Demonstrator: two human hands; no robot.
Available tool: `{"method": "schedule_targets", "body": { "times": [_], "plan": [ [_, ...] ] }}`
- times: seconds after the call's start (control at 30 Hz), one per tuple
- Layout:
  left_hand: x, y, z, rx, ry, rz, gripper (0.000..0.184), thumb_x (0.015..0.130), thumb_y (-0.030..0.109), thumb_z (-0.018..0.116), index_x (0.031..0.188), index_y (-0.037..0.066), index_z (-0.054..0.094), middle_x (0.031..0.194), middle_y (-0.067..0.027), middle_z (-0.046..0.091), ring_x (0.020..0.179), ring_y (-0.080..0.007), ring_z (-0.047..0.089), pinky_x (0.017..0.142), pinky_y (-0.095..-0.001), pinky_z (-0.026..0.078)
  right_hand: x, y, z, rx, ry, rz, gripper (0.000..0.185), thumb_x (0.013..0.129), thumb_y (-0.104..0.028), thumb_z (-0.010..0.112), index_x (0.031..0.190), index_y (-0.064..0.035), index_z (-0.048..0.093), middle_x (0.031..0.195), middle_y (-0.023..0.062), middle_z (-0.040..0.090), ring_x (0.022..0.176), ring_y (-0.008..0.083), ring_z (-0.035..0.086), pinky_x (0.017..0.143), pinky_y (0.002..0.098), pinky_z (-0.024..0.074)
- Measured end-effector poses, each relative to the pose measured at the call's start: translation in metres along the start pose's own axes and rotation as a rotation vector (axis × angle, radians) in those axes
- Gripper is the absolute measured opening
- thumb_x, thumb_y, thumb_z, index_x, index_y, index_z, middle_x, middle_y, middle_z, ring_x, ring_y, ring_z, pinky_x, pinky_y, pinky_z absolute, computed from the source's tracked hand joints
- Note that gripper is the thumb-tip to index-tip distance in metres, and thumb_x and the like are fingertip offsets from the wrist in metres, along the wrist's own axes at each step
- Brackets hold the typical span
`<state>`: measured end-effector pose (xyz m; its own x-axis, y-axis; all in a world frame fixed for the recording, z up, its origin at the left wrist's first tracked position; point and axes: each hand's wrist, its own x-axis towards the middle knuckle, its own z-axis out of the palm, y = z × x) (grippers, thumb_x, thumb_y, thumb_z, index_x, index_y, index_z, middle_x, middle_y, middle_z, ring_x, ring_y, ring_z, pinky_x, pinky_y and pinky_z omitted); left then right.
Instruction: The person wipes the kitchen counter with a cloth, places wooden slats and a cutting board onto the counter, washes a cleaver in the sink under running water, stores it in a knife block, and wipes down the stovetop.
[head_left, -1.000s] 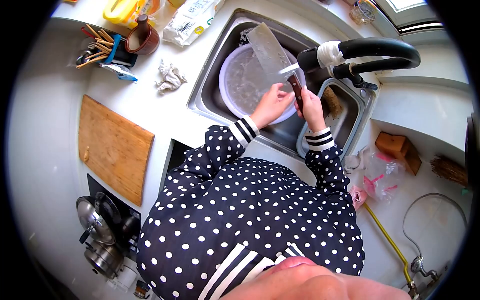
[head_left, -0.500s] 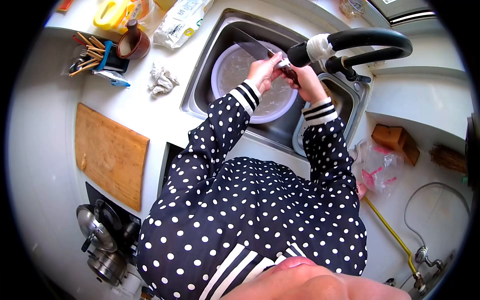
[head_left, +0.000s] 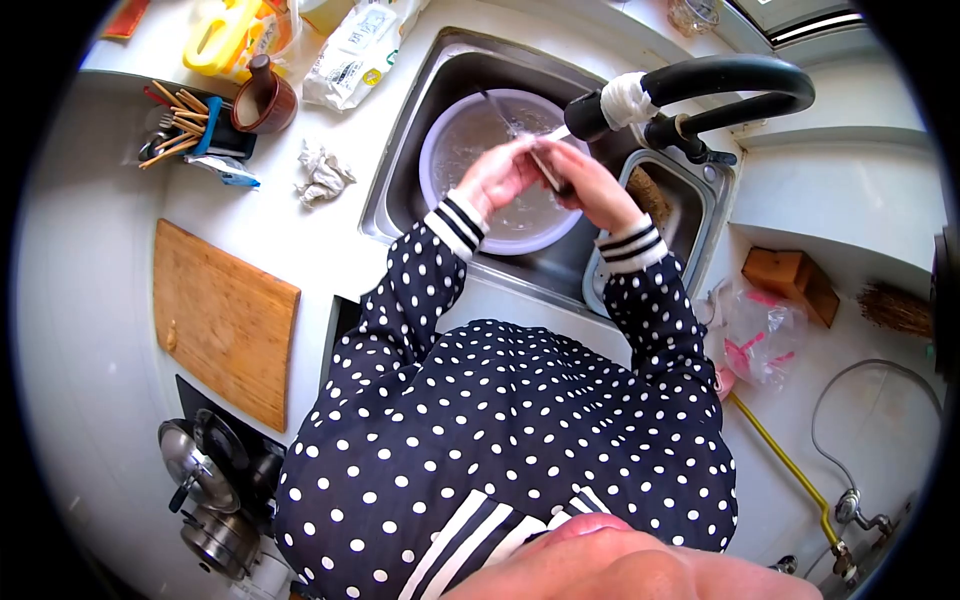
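Note:
Over a pale lilac basin (head_left: pixel 433 200) of water, both hands meet around a kitchen knife (head_left: pixel 548 170). Its blade, seen nearly edge-on, points away to the upper left. My right hand (head_left: pixel 597 188) is closed around the dark handle. My left hand (head_left: pixel 492 178) has its fingers curled at the near end of the blade and handle, against the right fingers; their exact hold is partly hidden. Water runs from the black faucet (head_left: pixel 588 116) just above the hands. The basin sits inside the steel sink (head_left: pixel 395 170).
A small side sink (head_left: pixel 682 225) on the right holds a rough brown object (head_left: pixel 650 195). Left on the counter are a wooden cutting board (head_left: pixel 225 320), crumpled tissue (head_left: pixel 323 175), a brown pot (head_left: pixel 265 100), a chopstick holder (head_left: pixel 215 125) and a wipes pack (head_left: pixel 350 55).
The knife has turned from showing its broad blade to nearly edge-on. My left hand has shifted left and down, the right wrist slightly left and down. Water now splashes in the basin.

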<state>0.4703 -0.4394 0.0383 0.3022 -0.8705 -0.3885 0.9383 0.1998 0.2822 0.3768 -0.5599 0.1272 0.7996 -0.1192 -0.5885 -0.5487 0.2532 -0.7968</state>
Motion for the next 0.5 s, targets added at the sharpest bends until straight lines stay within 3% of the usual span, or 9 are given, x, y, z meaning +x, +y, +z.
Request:
{"method": "schedule_targets", "body": {
  "times": [0.07, 0.17, 0.27, 0.33, 0.4, 0.5],
  "plan": [
    [-0.018, -0.020, 0.014, 0.075, 0.129, -0.006, 0.022, 0.091, 0.019, 0.043, 0.100, 0.001, 0.053, 0.097, -0.0108, 0.059, 0.090, -0.0200, 0.056, 0.082, -0.0334, 0.046, -0.020, 0.011, -0.009, -0.297, -0.006, -0.110, 0.034, 0.090, -0.021, 0.043, 0.121, -0.0059, 0.047, 0.079, 0.0004, 0.055, 0.058, 0.0043, 0.045, 0.051, 0.0166, 0.0381],
    [-0.043, -0.045, 0.026, 0.170, 0.064, -0.031, 0.022, 0.092, 0.018, 0.040, 0.103, 0.001, 0.050, 0.093, -0.0079, 0.058, 0.088, -0.0158, 0.056, 0.082, -0.0295, 0.046, -0.044, 0.017, -0.025, -0.393, 0.045, -0.097, 0.033, 0.089, -0.018, 0.045, 0.119, -0.0048, 0.049, 0.084, 0.0009, 0.058, 0.063, 0.0053, 0.049, 0.056, 0.0179, 0.0411],
    [-0.071, -0.067, 0.030, 0.121, -0.003, -0.052, 0.029, 0.093, 0.020, 0.041, 0.115, 0.002, 0.043, 0.096, -0.0067, 0.056, 0.092, -0.0148, 0.055, 0.083, -0.0281, 0.044, -0.062, 0.018, -0.057, -0.403, 0.237, -0.118, 0.030, 0.088, -0.015, 0.047, 0.115, -0.0031, 0.052, 0.085, 0.0017, 0.059, 0.068, 0.0067, 0.051, 0.060, 0.0197, 0.0433],
    [-0.085, -0.075, 0.031, 0.137, -0.051, -0.046, 0.033, 0.092, 0.019, 0.042, 0.120, 0.001, 0.040, 0.100, -0.0066, 0.054, 0.095, -0.0154, 0.053, 0.085, -0.0290, 0.043, -0.065, 0.026, -0.093, -0.407, 0.470, -0.277, 0.031, 0.087, -0.015, 0.050, 0.115, -0.0017, 0.052, 0.085, 0.0033, 0.059, 0.071, 0.0083, 0.052, 0.063, 0.0215, 0.0442],
    [-0.093, -0.077, 0.032, 0.131, -0.054, -0.069, 0.035, 0.091, 0.020, 0.044, 0.120, 0.000, 0.039, 0.102, -0.0073, 0.052, 0.099, -0.0167, 0.051, 0.087, -0.0310, 0.043, -0.061, 0.033, -0.143, -0.613, 0.845, -0.458, 0.035, 0.085, -0.016, 0.053, 0.116, 0.0002, 0.050, 0.090, 0.0072, 0.058, 0.075, 0.0123, 0.054, 0.068, 0.0249, 0.0453],
    [-0.094, -0.075, 0.034, 0.105, -0.055, -0.089, 0.035, 0.091, 0.020, 0.044, 0.120, 0.000, 0.039, 0.103, -0.0082, 0.052, 0.101, -0.0178, 0.051, 0.088, -0.0327, 0.042, -0.045, 0.039, -0.234, -0.711, 1.397, -0.497, 0.042, 0.083, -0.019, 0.055, 0.118, 0.0028, 0.045, 0.094, 0.0108, 0.055, 0.079, 0.0163, 0.055, 0.071, 0.0282, 0.0455]
  ]
}}
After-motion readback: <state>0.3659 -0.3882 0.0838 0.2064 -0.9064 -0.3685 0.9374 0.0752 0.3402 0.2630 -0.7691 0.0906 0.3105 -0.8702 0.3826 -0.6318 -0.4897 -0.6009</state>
